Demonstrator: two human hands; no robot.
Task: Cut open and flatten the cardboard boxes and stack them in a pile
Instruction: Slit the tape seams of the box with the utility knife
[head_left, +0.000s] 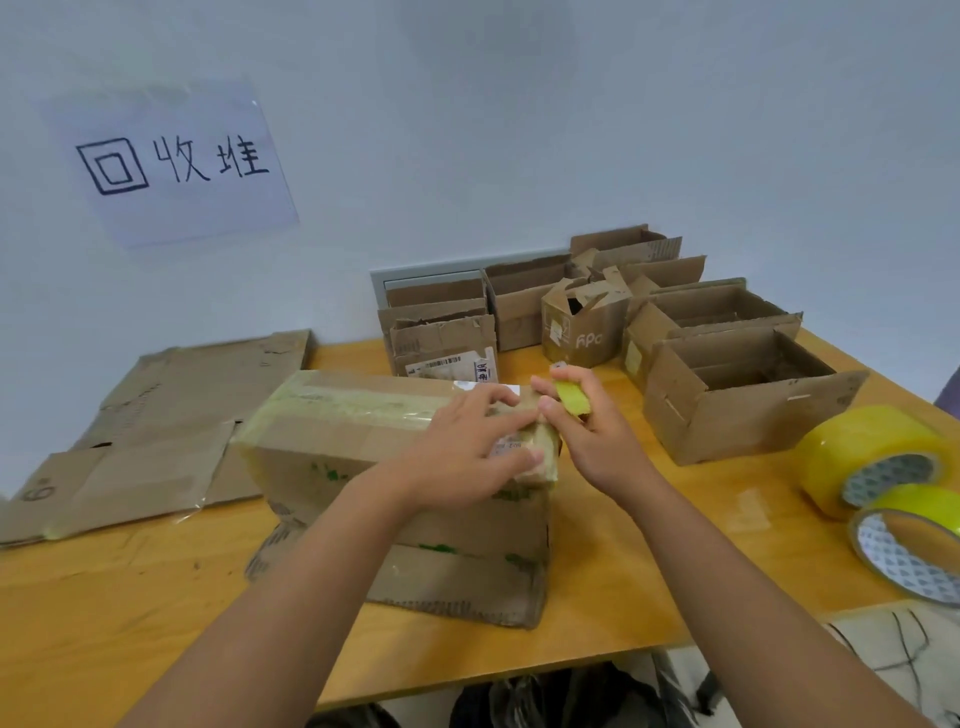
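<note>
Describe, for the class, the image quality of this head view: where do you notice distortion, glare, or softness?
Head view: wide-angle bending bows the table edge and stretches the forearms; light is soft and even, shadows faint; mild sheen on the tape rolls and the taped box; the left hand and right hand, gripping a yellow cutter, look slightly soft.

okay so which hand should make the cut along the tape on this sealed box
The right hand, probably: it already grips the yellow cutter at the right end of the taped box. The left hand rests on the box top, well placed to steady it.
</note>
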